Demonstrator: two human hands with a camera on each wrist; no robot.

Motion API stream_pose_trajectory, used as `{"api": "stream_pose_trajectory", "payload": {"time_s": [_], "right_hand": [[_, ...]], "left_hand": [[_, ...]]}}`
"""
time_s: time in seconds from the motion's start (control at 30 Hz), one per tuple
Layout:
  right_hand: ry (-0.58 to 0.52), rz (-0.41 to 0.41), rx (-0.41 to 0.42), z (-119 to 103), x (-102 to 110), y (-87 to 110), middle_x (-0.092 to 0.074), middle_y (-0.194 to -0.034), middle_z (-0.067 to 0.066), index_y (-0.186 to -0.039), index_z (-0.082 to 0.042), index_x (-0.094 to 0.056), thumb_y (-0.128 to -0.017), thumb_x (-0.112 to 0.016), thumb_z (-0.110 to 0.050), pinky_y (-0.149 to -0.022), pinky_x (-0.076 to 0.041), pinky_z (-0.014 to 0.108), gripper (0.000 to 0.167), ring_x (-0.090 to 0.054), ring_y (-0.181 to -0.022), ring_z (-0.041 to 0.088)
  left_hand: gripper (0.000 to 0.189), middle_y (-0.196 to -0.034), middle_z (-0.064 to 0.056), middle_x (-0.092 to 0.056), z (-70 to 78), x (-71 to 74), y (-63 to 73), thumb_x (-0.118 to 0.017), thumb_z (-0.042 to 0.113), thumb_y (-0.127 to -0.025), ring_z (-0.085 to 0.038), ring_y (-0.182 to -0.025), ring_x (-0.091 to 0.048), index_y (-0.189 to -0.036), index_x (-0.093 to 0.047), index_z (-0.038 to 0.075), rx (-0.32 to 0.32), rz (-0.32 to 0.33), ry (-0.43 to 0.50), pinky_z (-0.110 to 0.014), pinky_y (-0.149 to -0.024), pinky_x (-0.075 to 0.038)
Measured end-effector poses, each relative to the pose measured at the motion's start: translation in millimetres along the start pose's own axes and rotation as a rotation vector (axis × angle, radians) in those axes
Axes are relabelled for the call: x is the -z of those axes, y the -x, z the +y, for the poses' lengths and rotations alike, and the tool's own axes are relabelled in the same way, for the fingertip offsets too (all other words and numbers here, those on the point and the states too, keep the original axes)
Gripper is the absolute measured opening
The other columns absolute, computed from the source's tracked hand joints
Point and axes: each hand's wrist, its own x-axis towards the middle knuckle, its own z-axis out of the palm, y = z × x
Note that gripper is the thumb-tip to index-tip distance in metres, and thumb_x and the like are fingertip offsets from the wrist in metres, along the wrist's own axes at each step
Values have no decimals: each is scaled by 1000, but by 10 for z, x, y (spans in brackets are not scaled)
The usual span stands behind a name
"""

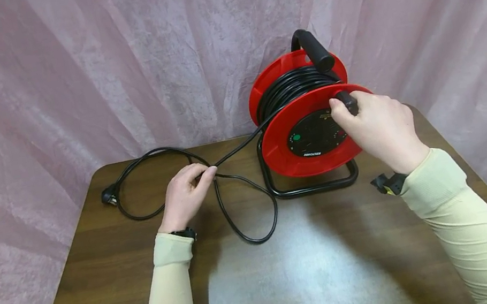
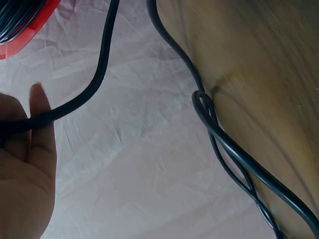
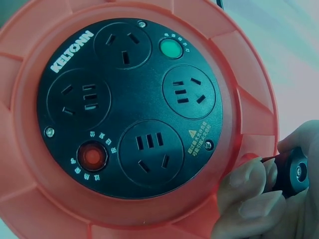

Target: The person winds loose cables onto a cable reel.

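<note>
A red cable reel stands on its black tube frame at the table's back right, black cable wound round its drum. My right hand grips the small black crank knob on the reel's face. In the right wrist view the fingers curl round that knob, beside a black socket panel. Left of the reel, my left hand pinches the black cable between thumb and fingers. From there the cable runs up to the drum. Its loose part lies in loops, ending in a black plug.
The wooden table has its back edge against a pink curtain. A black carrying handle rises over the reel. Straps with dark mounts sit at both wrists, and the right one juts out over the table.
</note>
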Motion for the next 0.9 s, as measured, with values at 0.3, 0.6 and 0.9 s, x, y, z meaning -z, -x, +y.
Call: {"api": "stream_pose_trajectory", "payload": {"time_s": [0.3, 0.6, 0.9], "right_hand": [[1, 1, -24, 85, 18, -27, -61, -71, 11, -78, -12, -57, -100, -31, -62, -58, -40, 50, 61, -61, -76, 40], [16, -8, -45, 216, 19, -11, -58, -69, 10, -76, -12, -56, -101, -29, -59, -56, -39, 48, 59, -60, -73, 38], [17, -25, -62, 309, 5, -5, -59, -68, 9, -77, -12, -55, -101, -28, -57, -56, -39, 46, 58, -60, -72, 36]], "left_hand": [[32, -102, 8, -69, -22, -13, -23, -54, 39, -108, -12, -90, -56, -111, -78, 17, -54, 5, 35, -33, -77, -45], [33, -101, 0, -68, -22, -10, -16, -54, 41, -107, -17, -90, -57, -104, -72, 14, 55, -62, 218, -39, -80, -48], [43, -101, -3, -71, -100, -34, -24, -51, 49, -107, -12, -90, -64, -109, -75, 14, 112, -102, 200, -40, -82, -51]]}}
